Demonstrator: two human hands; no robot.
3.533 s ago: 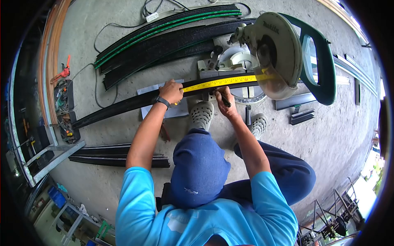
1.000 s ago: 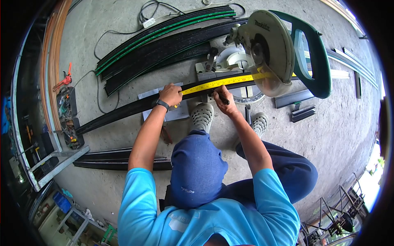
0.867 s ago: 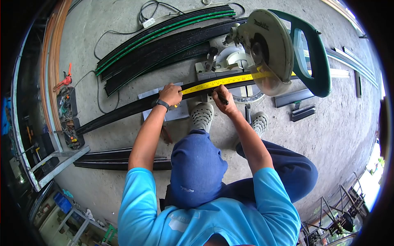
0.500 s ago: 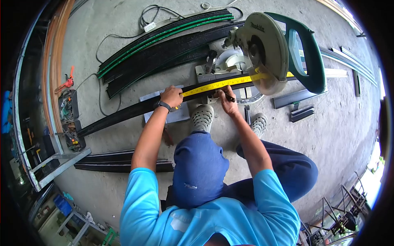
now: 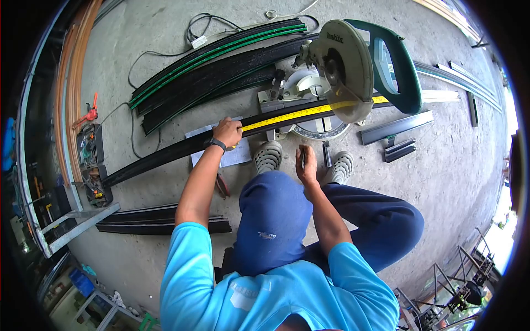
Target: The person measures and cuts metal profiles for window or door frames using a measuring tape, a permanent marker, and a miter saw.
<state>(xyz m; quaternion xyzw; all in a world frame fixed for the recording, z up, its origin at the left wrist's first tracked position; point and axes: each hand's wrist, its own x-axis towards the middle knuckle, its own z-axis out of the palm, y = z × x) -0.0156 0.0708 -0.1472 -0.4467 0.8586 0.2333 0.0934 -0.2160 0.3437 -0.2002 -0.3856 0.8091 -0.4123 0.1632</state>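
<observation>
left hand (image 5: 228, 131) pins yellow tape (image 5: 298, 113) on black profile (image 5: 165, 151) | right hand (image 5: 306, 165) holds pen (image 5: 303, 157) (off profile)

concrete floor (image 5: 452, 165), miter saw (image 5: 331, 71), black profiles (image 5: 210, 60)

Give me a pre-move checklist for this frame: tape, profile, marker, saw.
1. Left hand pins the tape on the profile: ok.
2. Tape lies flat along the profile, under the saw: ok.
3. Profile rests on the saw's base: ok.
4. Right hand off the profile, holding a marker: ok.
5. Mark on the profile: cannot tell.
6. Saw head raised, both hands away from the blade: ok.
</observation>
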